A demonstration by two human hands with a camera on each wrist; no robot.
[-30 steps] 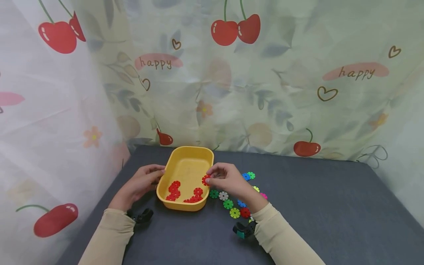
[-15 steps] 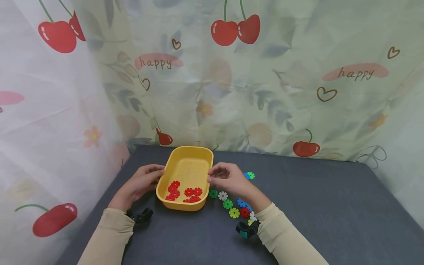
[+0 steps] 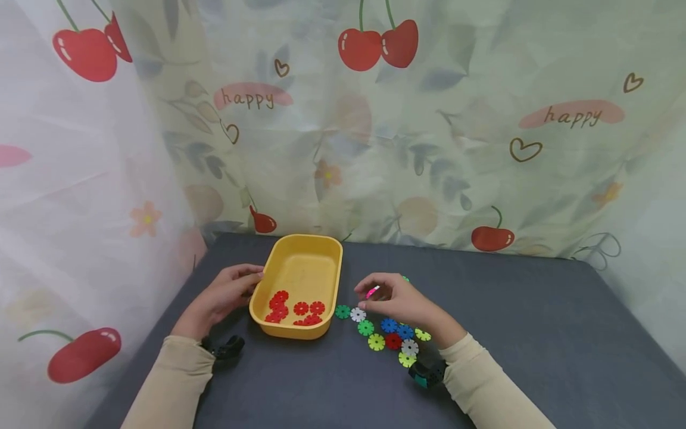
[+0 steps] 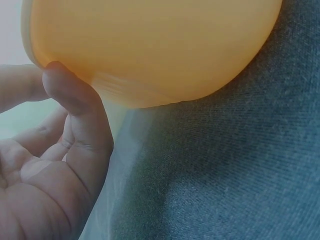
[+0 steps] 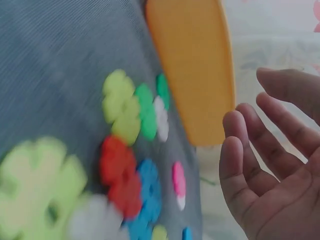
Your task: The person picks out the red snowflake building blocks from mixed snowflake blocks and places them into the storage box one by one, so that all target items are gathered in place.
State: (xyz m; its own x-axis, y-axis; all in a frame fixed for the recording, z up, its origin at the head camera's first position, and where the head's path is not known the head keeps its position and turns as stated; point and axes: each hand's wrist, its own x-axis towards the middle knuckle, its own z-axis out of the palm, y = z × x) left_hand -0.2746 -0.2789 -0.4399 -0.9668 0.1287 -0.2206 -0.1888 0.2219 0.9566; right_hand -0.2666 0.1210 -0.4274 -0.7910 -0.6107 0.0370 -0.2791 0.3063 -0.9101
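Note:
My left hand point(image 3: 227, 295) pinches the left rim of a yellow plastic tray point(image 3: 308, 238), with its thumb against the outer wall in the left wrist view. Several red snowflake discs point(image 3: 278, 310) lie at the tray's near end. My right hand point(image 3: 396, 298) is above the loose discs to the right of the tray, fingers loosely bent and spread. In the right wrist view nothing shows between those fingers point(image 5: 232, 155). A pink disc point(image 5: 179, 177) appears below and apart from them, a white one at its edge.
Loose snowflake discs lie on the dark grey cloth point(image 3: 536, 333): green point(image 3: 365, 328), white point(image 3: 358, 314), blue point(image 3: 389, 325), red point(image 3: 393, 341) and yellow point(image 3: 377, 342). Some are hidden under the right hand and wrist. A cherry-printed curtain point(image 3: 445, 119) stands behind.
The red disc formerly in my right hand now lies in the tray. That hand has left the tray's right rim and moved right over the loose discs. My left hand stays on the tray.

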